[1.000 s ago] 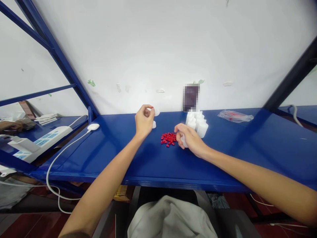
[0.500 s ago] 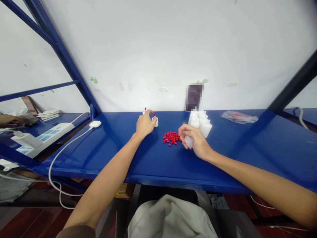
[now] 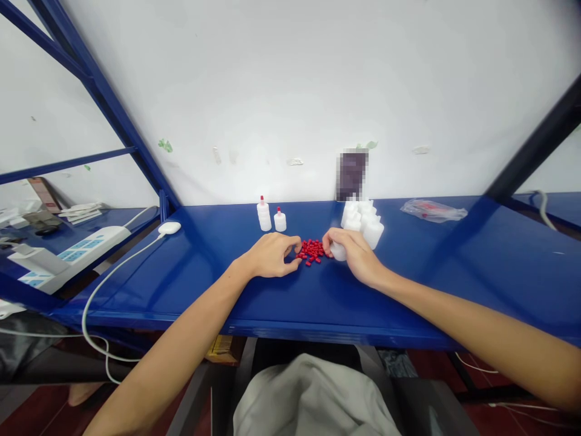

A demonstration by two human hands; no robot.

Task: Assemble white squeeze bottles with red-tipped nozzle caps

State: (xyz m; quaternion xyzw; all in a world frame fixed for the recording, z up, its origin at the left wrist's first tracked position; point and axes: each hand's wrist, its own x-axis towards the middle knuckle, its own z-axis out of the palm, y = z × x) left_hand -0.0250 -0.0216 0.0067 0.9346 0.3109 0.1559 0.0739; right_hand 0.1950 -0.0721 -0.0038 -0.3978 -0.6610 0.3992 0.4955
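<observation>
A pile of small red caps (image 3: 312, 249) lies on the blue table (image 3: 281, 309). At its left edge is my left hand (image 3: 275, 254), thumb and fingers apart, with nothing visibly held between them. My right hand (image 3: 354, 253), on the pile's right side, is closed around a white bottle (image 3: 338, 251), its fingertips beside the caps. Behind my left hand stand white bottles with red caps, a front one (image 3: 280, 220) and others (image 3: 264, 217) just to its left. Several white bottles (image 3: 371, 230) without red caps stand grouped behind my right hand.
A clear plastic bag (image 3: 433, 211) with something red inside lies at the back right. A dark pixelated panel (image 3: 352, 175) leans on the wall. At left are a white round device (image 3: 169, 228) with a cable and a power strip (image 3: 82, 251).
My left hand has left the red-capped bottles and come forward and right to the red pile. My right hand still holds the white bottle. The view has shifted slightly.
</observation>
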